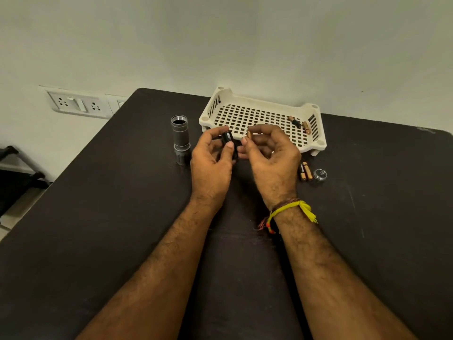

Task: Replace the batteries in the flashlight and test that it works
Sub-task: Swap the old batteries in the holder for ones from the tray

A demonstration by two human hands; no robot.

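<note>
Left hand [210,163] grips small black cylindrical battery holder [230,143] above dark table [98,217], right hand [269,153] pinches slim copper-topped battery [249,135] beside it; both light, rigid, likely slippery, best held mid-barrel; grey metal flashlight body [181,136] stands open-ended nearby.

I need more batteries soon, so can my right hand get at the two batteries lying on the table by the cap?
Probably yes, once freed. The two batteries lie in the open just beside the right hand, with nothing between them, but that hand is pinching a battery now.
</note>
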